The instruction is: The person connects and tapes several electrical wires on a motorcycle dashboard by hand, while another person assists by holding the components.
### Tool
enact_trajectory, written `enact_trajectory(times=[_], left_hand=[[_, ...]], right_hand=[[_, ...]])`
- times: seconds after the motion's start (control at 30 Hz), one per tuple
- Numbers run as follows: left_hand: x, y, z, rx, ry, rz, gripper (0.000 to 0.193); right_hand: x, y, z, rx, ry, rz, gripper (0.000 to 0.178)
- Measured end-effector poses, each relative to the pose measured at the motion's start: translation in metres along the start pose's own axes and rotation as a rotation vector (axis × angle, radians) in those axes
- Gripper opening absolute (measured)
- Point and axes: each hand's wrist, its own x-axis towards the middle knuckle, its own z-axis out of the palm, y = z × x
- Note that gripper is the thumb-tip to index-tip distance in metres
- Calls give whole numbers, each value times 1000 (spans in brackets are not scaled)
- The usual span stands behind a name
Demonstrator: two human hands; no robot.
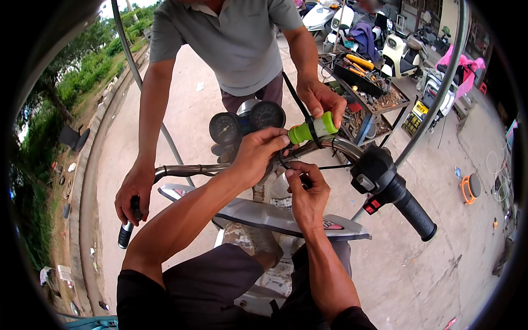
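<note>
A bright green cylinder (323, 127) with a paler band lies against the motorbike's metal handlebar (344, 146). A black strap (297, 99), much like a long cable tie, loops round it. My left hand (257, 154) pinches the cylinder's left end between thumb and fingers. Just below, my right hand (309, 192) has its fingers closed on a thin black cord (284, 159) that curves up toward the cylinder. Another person's hand (322, 99) holds the cylinder's right end. That person's other hand (136, 192) rests by the left handlebar grip (125, 234).
Two round gauges (225, 128) sit behind the handlebar, and a black grip with switches (404, 198) is at right. Beyond stands a metal tool cart (366, 99) with parked scooters (401, 55) behind it. An orange reel (470, 188) lies on the concrete.
</note>
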Motion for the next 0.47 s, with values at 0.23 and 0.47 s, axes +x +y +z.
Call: enact_trajectory(times=[0.23,0.47], left_hand=[[-13,12,9,-152,-29,-90,23],[7,5,-4,-59,-54,-80,31]], right_hand=[[1,0,-2,-21,-9,-11,14],[1,1,-1,-38,-25,-25,15]])
